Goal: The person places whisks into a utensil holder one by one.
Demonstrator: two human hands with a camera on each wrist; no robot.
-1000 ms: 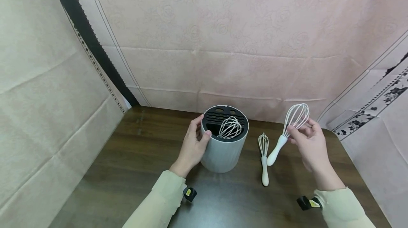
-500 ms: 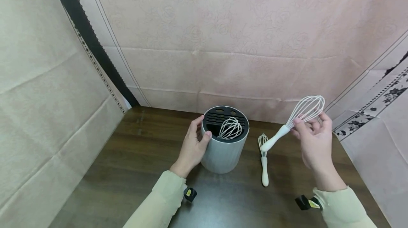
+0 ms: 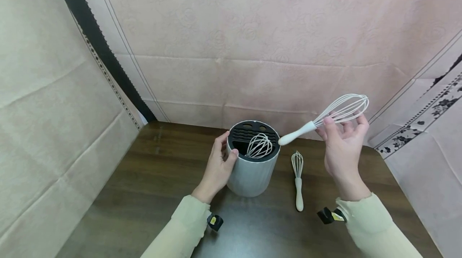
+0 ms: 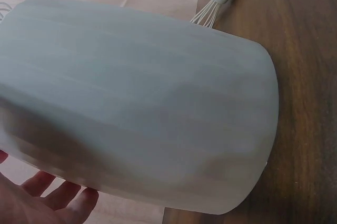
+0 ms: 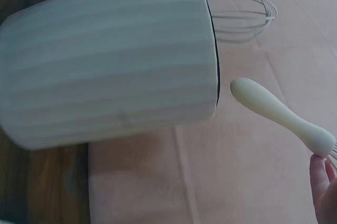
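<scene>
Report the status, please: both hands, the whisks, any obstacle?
Left hand grips gray holder. Right hand holds large whisk by its wires, handle end near holder's top. Small whisk lies on table; another whisk partly occupies holder's opening.

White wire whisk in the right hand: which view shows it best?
The head view: the white wire whisk shows end to end, held by the right hand. The right wrist view shows its handle closer but cuts off most wires; the left wrist view catches only a piece, top left.

The holder (image 3: 250,179) is grey, its insert (image 3: 242,134) black, whisks (image 3: 304,129) white
</scene>
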